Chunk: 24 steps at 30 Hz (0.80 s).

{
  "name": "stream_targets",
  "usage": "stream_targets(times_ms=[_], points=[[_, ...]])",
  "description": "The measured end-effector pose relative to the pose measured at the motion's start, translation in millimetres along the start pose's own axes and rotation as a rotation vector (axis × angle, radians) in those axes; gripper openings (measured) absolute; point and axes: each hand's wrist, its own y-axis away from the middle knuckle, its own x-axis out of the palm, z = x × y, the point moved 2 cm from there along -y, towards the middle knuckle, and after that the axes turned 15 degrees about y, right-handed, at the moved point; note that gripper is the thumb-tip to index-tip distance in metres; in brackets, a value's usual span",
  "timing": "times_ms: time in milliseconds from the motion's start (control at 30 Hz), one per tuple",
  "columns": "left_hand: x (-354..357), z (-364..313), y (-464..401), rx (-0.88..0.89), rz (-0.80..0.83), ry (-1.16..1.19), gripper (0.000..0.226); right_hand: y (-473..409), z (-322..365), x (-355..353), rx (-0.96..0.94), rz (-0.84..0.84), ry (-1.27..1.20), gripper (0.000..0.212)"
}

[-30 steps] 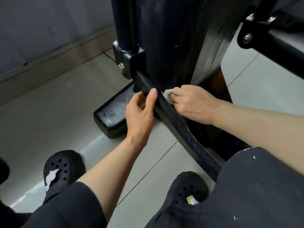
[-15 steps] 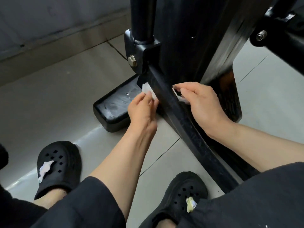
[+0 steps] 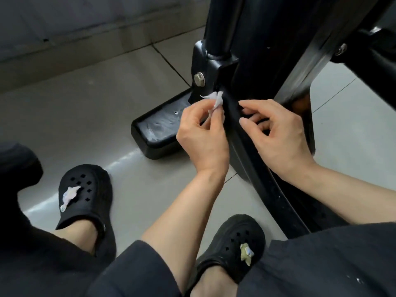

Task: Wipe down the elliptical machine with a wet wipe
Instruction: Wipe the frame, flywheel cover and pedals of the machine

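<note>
— So, our wipe [image 3: 215, 99] has crossed the bar [image 3: 240, 133]: left hand [image 3: 202, 133] fingers pinch it now.
— Right hand [image 3: 278, 133] fingers curl loose, empty; we wipe the bracket [image 3: 209, 69] next.

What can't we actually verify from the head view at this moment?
- wet wipe: only a crumpled tip shows above the left hand; the rest is hidden by its fingers and the sloping bar.
- right hand: whether it holds any wipe, unclear behind the bar.
- elliptical machine: upper part cut off by the top edge.
</note>
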Motion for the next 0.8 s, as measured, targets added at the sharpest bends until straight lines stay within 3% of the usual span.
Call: stream_targets(times_ms=[133, 200, 333, 467, 533, 633, 700, 800], points=[[-8.0, 6.2, 22.1, -0.007, 0.043, -0.072, 0.006, -5.6, 6.2, -0.5, 0.012, -0.051, 0.048, 0.024], [-14.2, 5.3, 44.2, -0.062, 0.085, -0.065, 0.009, -6.2, 11.8, -0.2, -0.002, -0.098, 0.063, 0.021], [0.6, -13.1, 24.9, -0.014, 0.116, 0.077, 0.018, -2.4, 29.4, -1.9, -0.080, -0.158, -0.007, 0.017], [6.0, -23.1, 30.1, -0.020, 0.252, 0.049, 0.023, -4.8, 30.5, -5.5, -0.003, -0.252, 0.024, 0.016], [2.6, -14.2, 36.1, 0.002, 0.220, 0.013, 0.023, -3.8, 27.7, -2.8, 0.011, -0.255, 0.099, 0.014], [-6.9, 4.2, 38.6, -0.170, 0.160, 0.013, 0.008, 6.8, 27.4, 6.0, -0.045, -0.205, 0.237, 0.009], [-18.4, 13.0, 45.5, -0.276, 0.154, -0.017, 0.010, 18.7, 28.2, 11.2, -0.095, -0.154, 0.294, 0.010], [-27.8, 11.0, 44.5, -0.295, 0.103, 0.025, 0.010, 25.8, 29.1, 11.3, -0.120, -0.144, 0.314, 0.008]])
